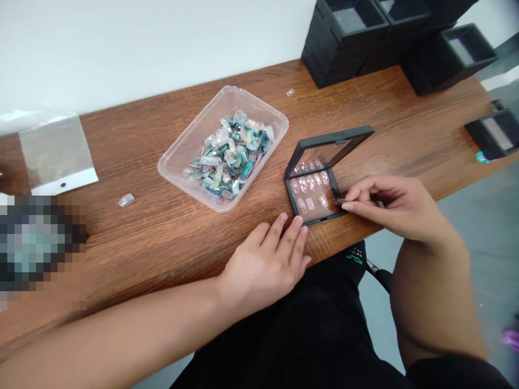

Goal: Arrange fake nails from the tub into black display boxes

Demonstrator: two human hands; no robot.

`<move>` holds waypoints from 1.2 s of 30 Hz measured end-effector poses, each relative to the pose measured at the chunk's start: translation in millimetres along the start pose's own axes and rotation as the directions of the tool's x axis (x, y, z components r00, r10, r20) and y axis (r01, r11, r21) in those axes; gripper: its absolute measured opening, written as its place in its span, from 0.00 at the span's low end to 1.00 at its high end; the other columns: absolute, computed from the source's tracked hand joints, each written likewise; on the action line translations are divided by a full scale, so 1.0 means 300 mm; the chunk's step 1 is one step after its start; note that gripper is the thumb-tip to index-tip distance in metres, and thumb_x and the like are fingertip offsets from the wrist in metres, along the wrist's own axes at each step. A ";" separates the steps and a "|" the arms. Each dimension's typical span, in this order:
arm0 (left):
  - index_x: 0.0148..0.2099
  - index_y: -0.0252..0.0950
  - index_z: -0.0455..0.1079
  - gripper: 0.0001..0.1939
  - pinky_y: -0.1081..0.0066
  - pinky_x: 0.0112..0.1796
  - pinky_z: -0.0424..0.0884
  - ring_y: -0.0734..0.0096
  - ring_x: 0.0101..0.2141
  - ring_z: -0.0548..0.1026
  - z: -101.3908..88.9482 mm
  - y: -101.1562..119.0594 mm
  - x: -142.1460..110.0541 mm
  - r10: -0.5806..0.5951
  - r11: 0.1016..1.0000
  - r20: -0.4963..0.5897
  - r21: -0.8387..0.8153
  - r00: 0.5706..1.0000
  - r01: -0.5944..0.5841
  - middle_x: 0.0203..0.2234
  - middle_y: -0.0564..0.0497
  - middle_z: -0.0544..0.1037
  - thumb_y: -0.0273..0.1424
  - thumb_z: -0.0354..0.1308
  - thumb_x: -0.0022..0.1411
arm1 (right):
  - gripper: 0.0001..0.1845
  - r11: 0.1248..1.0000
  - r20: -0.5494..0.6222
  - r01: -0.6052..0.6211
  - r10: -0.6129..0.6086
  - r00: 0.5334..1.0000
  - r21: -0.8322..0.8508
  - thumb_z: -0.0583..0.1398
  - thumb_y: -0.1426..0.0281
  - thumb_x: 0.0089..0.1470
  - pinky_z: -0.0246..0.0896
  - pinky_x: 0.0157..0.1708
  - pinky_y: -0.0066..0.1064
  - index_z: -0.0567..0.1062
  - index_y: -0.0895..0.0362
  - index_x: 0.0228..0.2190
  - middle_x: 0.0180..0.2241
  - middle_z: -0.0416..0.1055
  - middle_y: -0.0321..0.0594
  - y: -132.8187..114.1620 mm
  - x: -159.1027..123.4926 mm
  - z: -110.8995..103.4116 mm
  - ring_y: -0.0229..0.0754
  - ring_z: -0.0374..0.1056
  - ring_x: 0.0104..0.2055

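A black hinged case (317, 220) with a clear window in its raised lid (336, 141) stands near the table's front edge. Inside it, press-on nails (310, 183) lie in rows, with a gap in the front row. My left hand (265, 256) rests flat, fingers stretched out, its fingertips at the case's near left corner. At the right side of the case, my right hand (405, 205) pinches thumb against fingers. A small dark tip shows at that pinch, too small to name. Left of the case, a clear plastic tub (182, 143) holds a heap of loose press-on nails (233, 154).
Stacked black boxes (344, 43) stand at the back right, with another black box (500, 132) at the right edge. A clear bag (57, 148) lies at left, above a blurred-out patch. Single loose nails lie beside (126, 200) and behind (290, 92) the tub.
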State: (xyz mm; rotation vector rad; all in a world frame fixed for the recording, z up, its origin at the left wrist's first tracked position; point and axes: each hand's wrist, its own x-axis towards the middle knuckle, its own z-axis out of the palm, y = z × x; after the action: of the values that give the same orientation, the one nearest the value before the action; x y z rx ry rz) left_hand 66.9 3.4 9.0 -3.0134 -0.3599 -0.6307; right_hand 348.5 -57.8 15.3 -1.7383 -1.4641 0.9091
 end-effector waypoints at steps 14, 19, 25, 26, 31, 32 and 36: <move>0.53 0.27 0.79 0.17 0.64 0.41 0.80 0.53 0.49 0.84 0.021 0.008 -0.013 0.022 0.999 -0.028 0.027 0.999 -0.022 0.51 0.39 0.82 0.35 0.59 0.72 | 0.07 0.954 -0.013 0.247 -0.253 0.967 -0.169 0.69 0.68 0.55 0.57 0.23 0.29 0.84 0.47 0.38 0.23 0.72 0.31 0.016 -0.038 0.030 0.32 0.59 0.21; 0.54 0.28 0.79 0.15 0.64 0.41 0.79 0.53 0.50 0.83 0.024 0.010 -0.021 0.033 0.999 -0.018 0.030 0.999 -0.032 0.53 0.39 0.81 0.31 0.61 0.70 | 0.07 0.976 -0.153 0.128 -0.156 0.976 -0.176 0.72 0.63 0.52 0.56 0.22 0.29 0.84 0.49 0.35 0.25 0.74 0.32 0.021 -0.037 0.037 0.32 0.59 0.21; 0.54 0.27 0.79 0.19 0.64 0.41 0.80 0.52 0.49 0.84 0.017 0.012 -0.017 0.021 0.999 -0.018 0.029 1.000 -0.020 0.52 0.38 0.81 0.37 0.57 0.74 | 0.10 0.972 -0.249 0.050 -0.108 0.962 -0.228 0.72 0.60 0.51 0.55 0.24 0.30 0.84 0.49 0.36 0.19 0.62 0.29 0.008 -0.036 0.072 0.32 0.57 0.22; 0.54 0.27 0.79 0.19 0.64 0.41 0.80 0.52 0.49 0.84 0.016 0.012 -0.016 0.018 0.999 -0.016 0.032 1.000 -0.017 0.52 0.38 0.81 0.37 0.57 0.74 | 0.10 0.971 -0.251 0.055 -0.115 0.961 -0.234 0.72 0.60 0.52 0.55 0.24 0.30 0.84 0.49 0.36 0.20 0.64 0.30 0.005 -0.039 0.076 0.32 0.57 0.22; 0.55 0.28 0.79 0.19 0.63 0.42 0.80 0.51 0.50 0.83 0.015 0.014 -0.015 0.015 0.999 -0.010 0.034 1.000 -0.014 0.53 0.39 0.81 0.37 0.56 0.74 | 0.10 0.955 -0.274 0.089 -0.170 0.947 -0.283 0.71 0.64 0.54 0.57 0.25 0.32 0.84 0.48 0.40 0.31 0.76 0.35 -0.005 -0.059 0.096 0.34 0.64 0.27; 0.55 0.28 0.79 0.19 0.62 0.42 0.80 0.51 0.50 0.83 0.014 0.015 -0.015 0.013 0.999 -0.007 0.034 1.000 -0.012 0.53 0.39 0.81 0.38 0.56 0.74 | 0.11 0.946 -0.283 0.097 -0.189 0.940 -0.310 0.71 0.64 0.54 0.58 0.25 0.32 0.84 0.48 0.41 0.35 0.78 0.36 -0.006 -0.063 0.101 0.35 0.65 0.28; 0.56 0.27 0.78 0.20 0.62 0.43 0.80 0.50 0.51 0.83 0.011 0.020 -0.016 0.006 0.999 0.014 0.032 1.000 -0.006 0.54 0.39 0.80 0.38 0.56 0.74 | 0.13 0.909 -0.313 0.100 -0.241 0.919 -0.405 0.69 0.64 0.56 0.63 0.27 0.34 0.83 0.48 0.45 0.40 0.79 0.40 -0.012 -0.079 0.123 0.38 0.68 0.30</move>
State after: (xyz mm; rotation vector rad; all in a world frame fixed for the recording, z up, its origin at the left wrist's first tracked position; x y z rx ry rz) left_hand 65.3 -3.1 4.2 -2.9887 -0.3580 -0.5985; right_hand 312.3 -78.4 0.9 -1.8844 -1.5843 0.1962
